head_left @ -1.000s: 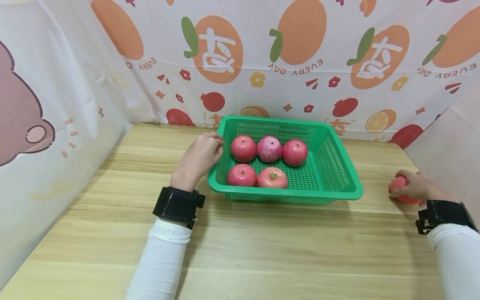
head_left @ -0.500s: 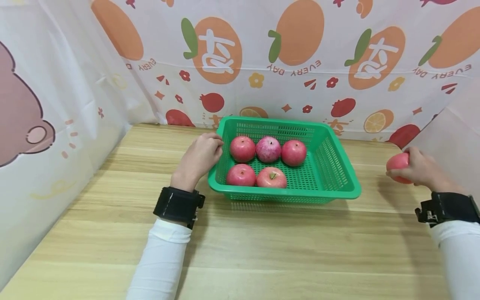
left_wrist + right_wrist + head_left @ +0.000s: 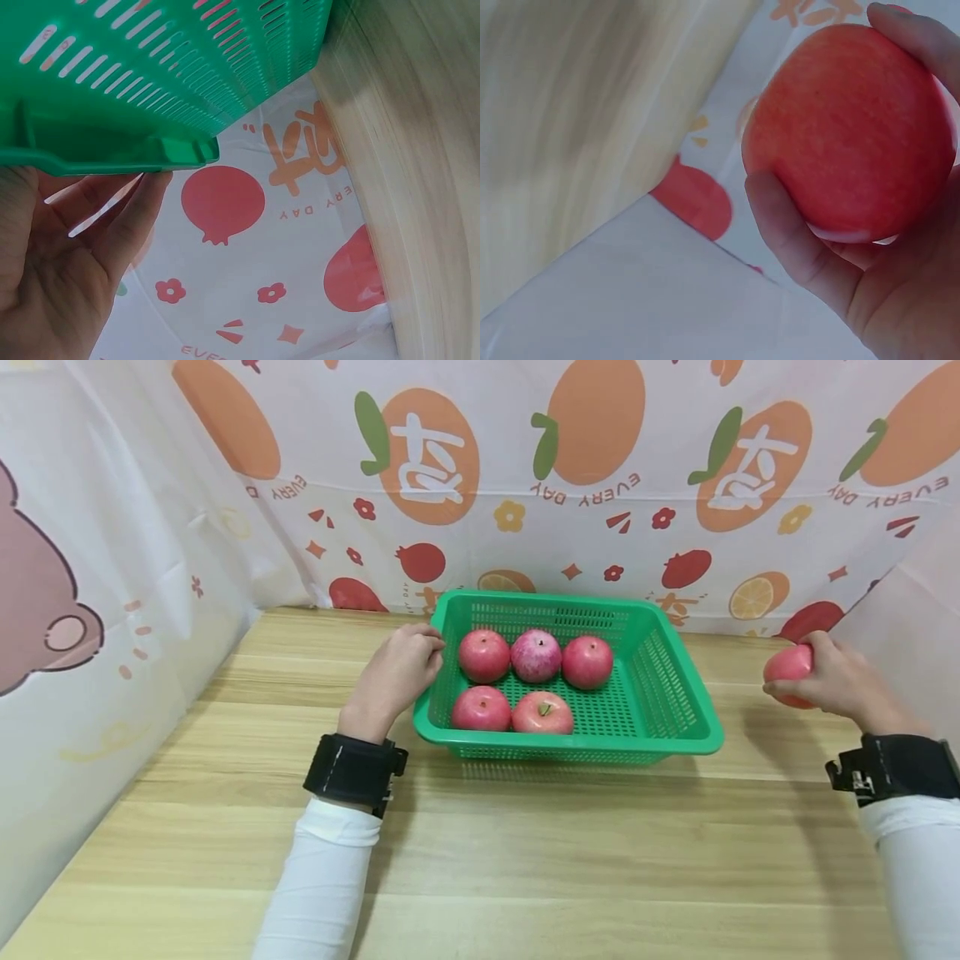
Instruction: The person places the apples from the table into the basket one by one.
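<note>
In the head view, a green plastic basket (image 3: 525, 742) holds several red apples, among them a speckled purplish apple (image 3: 536, 656) and a paler apple (image 3: 542, 713) with a visible stem. My left hand (image 3: 396, 675) is at the basket's left rim; the left wrist view shows its bent fingers (image 3: 139, 217) against the rim (image 3: 112, 166). The thumb's exact hold is hidden. Off to the basket's right, my right hand (image 3: 843, 681) grips a red apple (image 3: 787, 674) above the table. Up close in the right wrist view, fingers and thumb wrap that apple (image 3: 847, 135).
The wooden table (image 3: 570, 860) meets a fruit-printed cloth (image 3: 517, 452) behind the basket. White cloth also hangs on the left and right sides. Inside the basket, bare mesh floor (image 3: 618, 714) shows right of the apples.
My right hand has lifted the apple off the table and brought it back toward the rear cloth and slightly left. The left hand stays at the basket rim.
</note>
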`<state>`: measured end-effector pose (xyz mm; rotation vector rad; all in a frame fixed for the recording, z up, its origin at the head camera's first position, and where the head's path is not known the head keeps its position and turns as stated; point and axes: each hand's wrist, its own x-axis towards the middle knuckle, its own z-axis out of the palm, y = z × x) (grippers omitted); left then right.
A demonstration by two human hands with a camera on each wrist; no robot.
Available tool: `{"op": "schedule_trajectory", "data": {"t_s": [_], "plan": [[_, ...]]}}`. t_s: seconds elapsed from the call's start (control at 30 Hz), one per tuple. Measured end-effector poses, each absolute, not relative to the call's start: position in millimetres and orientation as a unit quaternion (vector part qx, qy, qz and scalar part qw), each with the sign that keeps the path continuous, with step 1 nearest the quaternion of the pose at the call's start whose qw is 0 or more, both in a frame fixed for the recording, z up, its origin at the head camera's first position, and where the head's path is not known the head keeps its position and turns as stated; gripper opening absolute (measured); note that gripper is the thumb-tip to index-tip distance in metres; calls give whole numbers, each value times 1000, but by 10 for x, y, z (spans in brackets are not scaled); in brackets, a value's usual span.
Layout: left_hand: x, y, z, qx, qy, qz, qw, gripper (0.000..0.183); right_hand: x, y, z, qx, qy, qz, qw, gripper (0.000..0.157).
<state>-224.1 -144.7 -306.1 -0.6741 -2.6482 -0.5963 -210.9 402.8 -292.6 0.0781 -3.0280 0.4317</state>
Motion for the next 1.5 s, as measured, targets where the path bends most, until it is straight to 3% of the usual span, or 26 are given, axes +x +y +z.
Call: {"op": "schedule_trajectory", "data": {"t_s": [0.27, 1.5], "plan": [[-2238, -1446, -3065, -238, -934, -208, 167, 20, -2125, 3842, -2768, 37, -989, 141, 16, 75], [-2219, -1451, -3031, -236, -933, -218, 159, 20, -2036, 3111, -2413, 105, -984, 142, 26, 79]]}}
